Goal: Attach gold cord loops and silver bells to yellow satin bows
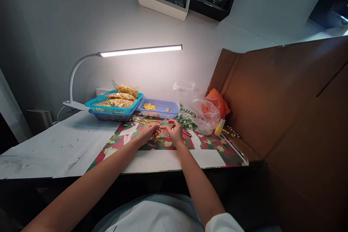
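My left hand (149, 134) and my right hand (175, 132) meet over the patterned red-and-green sheet (168, 145), fingertips nearly together. Both sets of fingers are closed in a pinch. A thin yellow strip (158, 136) hangs between them, its upper end hidden by the fingers. Just beyond the hands lies a bunch of thin yellow strips (145, 120). A red-handled tool (187, 133), partly covered, rests right of my right hand. Small shiny silver pieces (134, 124) lie to the left of the bunch.
Stacked blue baskets (112, 110) hold bags of yellow pieces (119, 102). Beside them is a purple basket (174, 107). Plastic bags (206, 116) and a yellow-and-white bottle (219, 127) stand right, before a tall cardboard wall (288, 98). A lit lamp (141, 50) reaches overhead.
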Demonstrator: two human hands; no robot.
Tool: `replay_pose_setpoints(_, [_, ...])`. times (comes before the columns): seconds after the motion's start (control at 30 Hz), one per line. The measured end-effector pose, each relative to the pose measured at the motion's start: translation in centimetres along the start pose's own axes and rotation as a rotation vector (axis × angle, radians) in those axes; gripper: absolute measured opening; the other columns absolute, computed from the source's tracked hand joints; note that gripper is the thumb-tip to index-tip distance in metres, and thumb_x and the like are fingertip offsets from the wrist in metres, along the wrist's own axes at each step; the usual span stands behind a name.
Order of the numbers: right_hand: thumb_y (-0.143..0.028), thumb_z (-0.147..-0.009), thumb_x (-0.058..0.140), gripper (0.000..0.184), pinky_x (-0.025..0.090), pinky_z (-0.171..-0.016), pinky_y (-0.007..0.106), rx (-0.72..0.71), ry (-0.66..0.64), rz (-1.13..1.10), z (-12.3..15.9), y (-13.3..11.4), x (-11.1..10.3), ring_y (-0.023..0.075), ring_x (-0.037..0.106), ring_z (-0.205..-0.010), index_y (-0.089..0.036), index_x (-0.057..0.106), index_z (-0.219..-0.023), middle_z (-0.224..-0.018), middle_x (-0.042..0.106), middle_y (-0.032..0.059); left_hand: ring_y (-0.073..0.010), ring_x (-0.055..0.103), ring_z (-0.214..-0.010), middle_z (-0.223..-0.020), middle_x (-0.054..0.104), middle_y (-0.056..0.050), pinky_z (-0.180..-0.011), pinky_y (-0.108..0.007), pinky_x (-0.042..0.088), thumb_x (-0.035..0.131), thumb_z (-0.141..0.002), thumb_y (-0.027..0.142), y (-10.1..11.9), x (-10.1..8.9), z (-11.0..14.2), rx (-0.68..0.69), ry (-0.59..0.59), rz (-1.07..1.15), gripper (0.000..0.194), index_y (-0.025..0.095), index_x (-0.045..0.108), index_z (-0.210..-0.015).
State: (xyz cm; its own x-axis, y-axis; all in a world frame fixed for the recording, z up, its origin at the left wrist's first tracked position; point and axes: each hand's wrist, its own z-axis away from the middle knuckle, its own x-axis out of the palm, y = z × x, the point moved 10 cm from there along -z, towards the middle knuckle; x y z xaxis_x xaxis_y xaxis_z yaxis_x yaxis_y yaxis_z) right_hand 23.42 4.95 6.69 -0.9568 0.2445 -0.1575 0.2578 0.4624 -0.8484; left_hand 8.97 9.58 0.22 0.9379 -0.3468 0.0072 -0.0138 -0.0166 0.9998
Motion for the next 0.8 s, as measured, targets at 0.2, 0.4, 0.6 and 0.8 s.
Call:
replay_pose_setpoints(0.2, [-0.033, -0.078, 0.074, 0.017, 0.046, -0.070, 0.030, -0.097, -0.080, 0.106, 0.4, -1.2, 1.4, 0.0160, 0.058, -0.070, -0.020, 0.067, -0.070, -0.073, 0.066, 0.0009, -0.0162, 0.066, -0.078, -0.101, 0.067, -0.006, -0.067, -0.032, 0.058, 0.059, -0.096, 0.036, -0.5, -0.3, -0.2, -0.056, 0.005, 0.071, 0.027, 0.014, 0.062, -0.112])
replay_pose_setpoints(0.4, [-0.034, -0.077, 0.073, 0.015, 0.045, -0.068, 0.030, -0.159, -0.098, 0.202, 0.6, -1.5, 1.8, 0.0163, 0.056, -0.066, -0.021, 0.071, -0.084, -0.067, 0.062, -0.0013, -0.0148, 0.065, -0.074, -0.098, 0.067, -0.005, -0.063, -0.030, 0.057, 0.060, -0.096, 0.034, -0.8, 0.4, 0.1, -0.074, -0.044, 0.088, 0.024, 0.014, 0.063, -0.109])
replay_pose_setpoints(0.6, [-0.026, -0.082, 0.068, 0.011, 0.044, -0.079, 0.034, -0.217, -0.104, 0.299, 0.6, -2.4, 1.4, 0.0177, 0.057, -0.077, -0.021, 0.070, -0.072, -0.073, 0.063, 0.0010, -0.0162, 0.066, -0.078, -0.101, 0.067, -0.006, -0.066, -0.032, 0.058, 0.061, -0.095, 0.033, -0.8, 0.6, 0.2, -0.079, -0.066, 0.091, 0.025, 0.014, 0.063, -0.111])
replay_pose_setpoints(0.8, [-0.018, -0.083, 0.064, 0.012, 0.039, -0.086, 0.036, -0.224, -0.041, 0.363, 0.8, -3.1, 0.6, 0.0235, 0.056, -0.093, -0.024, 0.073, -0.077, -0.087, 0.067, 0.0034, -0.0164, 0.066, -0.079, -0.102, 0.067, -0.006, -0.067, -0.032, 0.058, 0.060, -0.095, 0.033, -1.0, 0.5, 0.3, -0.102, -0.080, 0.108, 0.025, 0.014, 0.063, -0.111])
